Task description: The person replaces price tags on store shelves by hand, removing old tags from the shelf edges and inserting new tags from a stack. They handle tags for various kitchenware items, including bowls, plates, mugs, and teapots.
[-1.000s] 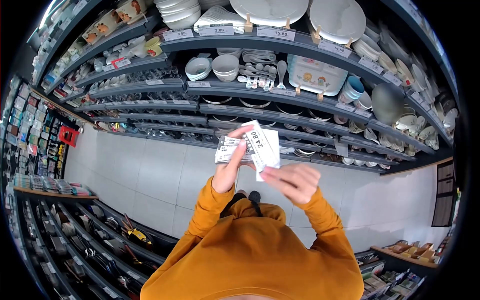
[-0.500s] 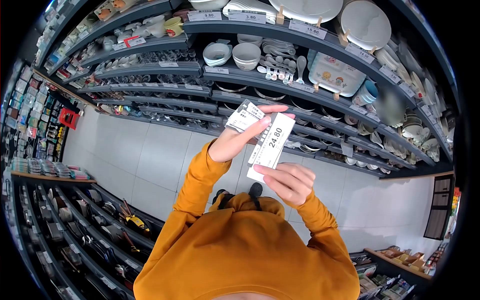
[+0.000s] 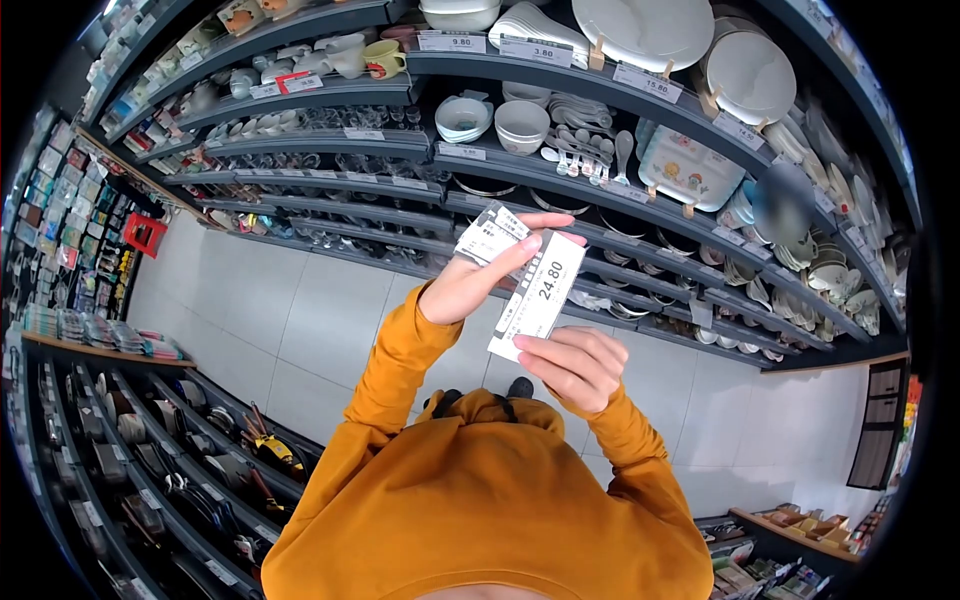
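My left hand [image 3: 462,290] is closed around several white price tags [image 3: 488,238], which stick out past its left side. Its thumb presses over them. A longer price tag [image 3: 555,284] printed 24.80 slants down from that hand's fingers toward my right hand [image 3: 584,362]. The right thumb and fingers pinch this tag by its lower end, so both hands have hold of it. Part of the tag stack lies hidden under the left thumb and fingers.
Ahead are dark shelves [image 3: 430,105] with bowls [image 3: 522,127], spoons, plates [image 3: 750,78], cups and a divided tray [image 3: 692,170]. Racks of kitchenware [image 3: 150,470] stand at lower left. A red basket [image 3: 147,235] sits far left. Pale floor tiles [image 3: 320,320] lie below.
The shelves have shifted slightly right and down in view as the head moved. Both hands keep nearly the same hold on the tags.
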### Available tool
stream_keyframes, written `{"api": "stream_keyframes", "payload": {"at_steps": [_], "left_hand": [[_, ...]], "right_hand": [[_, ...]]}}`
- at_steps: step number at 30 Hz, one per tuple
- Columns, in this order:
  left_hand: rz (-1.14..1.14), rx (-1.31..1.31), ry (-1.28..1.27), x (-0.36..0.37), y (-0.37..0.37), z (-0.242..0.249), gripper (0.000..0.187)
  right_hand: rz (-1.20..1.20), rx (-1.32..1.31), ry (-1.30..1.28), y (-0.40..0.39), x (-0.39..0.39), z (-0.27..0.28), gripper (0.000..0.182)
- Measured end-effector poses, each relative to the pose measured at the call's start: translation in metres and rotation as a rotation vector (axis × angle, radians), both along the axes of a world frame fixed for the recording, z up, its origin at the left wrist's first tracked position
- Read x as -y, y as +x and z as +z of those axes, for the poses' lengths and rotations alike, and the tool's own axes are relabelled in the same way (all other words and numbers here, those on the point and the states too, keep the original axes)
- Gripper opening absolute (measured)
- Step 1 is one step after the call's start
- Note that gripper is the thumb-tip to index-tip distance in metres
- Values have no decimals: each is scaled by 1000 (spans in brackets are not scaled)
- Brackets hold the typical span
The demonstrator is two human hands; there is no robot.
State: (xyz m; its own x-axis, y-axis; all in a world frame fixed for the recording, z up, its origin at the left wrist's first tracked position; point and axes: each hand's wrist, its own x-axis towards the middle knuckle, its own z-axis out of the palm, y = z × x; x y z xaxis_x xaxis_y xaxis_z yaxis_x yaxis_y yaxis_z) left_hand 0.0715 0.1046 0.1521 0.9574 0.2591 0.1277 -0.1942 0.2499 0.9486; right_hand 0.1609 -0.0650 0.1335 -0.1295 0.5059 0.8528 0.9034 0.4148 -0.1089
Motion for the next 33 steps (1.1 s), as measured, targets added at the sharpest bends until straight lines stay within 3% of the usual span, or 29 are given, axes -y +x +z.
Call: {"api": "stream_keyframes", "payload": {"at_steps": [18,24,26,28,33], "left_hand": [[100,-19,-65,14,3,-14,35],[287,-123,-81,30,3,-31,27],[288,-203,-63,31,-1,-35,27],[333,-227,-33,39,2,-37,27],[309,-245,-12,55,11,-31,28]], "right_hand": [[55,-127,54,24,8,-9,29],[-41,-840,61,45,6,-15,32],[130,-1270,-8,54,11,-12,27],[199,-1447,-95,69,17,-6,26],[258,-1549,-152,87,27,-15,26]]}}
